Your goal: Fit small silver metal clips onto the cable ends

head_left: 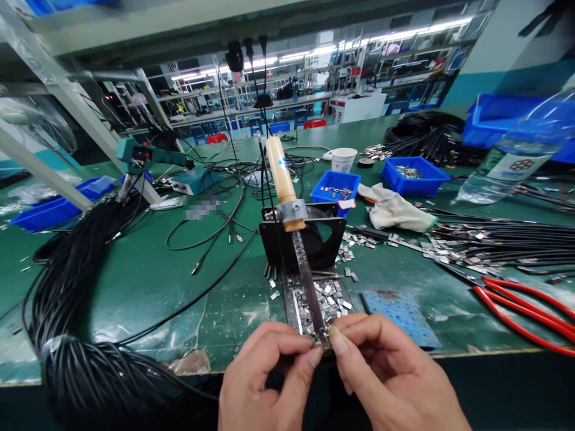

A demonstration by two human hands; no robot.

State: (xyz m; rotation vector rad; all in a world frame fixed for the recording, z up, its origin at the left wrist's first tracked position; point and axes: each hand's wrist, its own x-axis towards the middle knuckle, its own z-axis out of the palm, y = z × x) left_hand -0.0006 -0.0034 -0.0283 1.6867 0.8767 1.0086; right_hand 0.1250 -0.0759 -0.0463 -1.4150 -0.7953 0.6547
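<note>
My left hand (269,374) is closed in a pinch, with tiny coloured wire ends just showing at its fingertips. A black cable (197,390) runs behind that hand from the left. Opposite it, my right hand (386,371) pinches a small metal connector (326,342), mostly covered by the fingers. Both sets of fingertips meet at the lower end of a soldering iron (279,167) with a wooden handle, clamped tilted on a black frame (335,242). Below its dark shaft, many loose metal connectors (330,299) lie on a tray; whether the tip touches the held pieces is hidden.
Thick black cable bundles (63,287) lie left, others (494,236) right. Red-handled scissors (516,308) and a blue sponge (399,314) are near the front edge. Behind stand small blue bins (415,185), a paper cup (344,160), a glove (398,209) and a plastic bottle (507,164).
</note>
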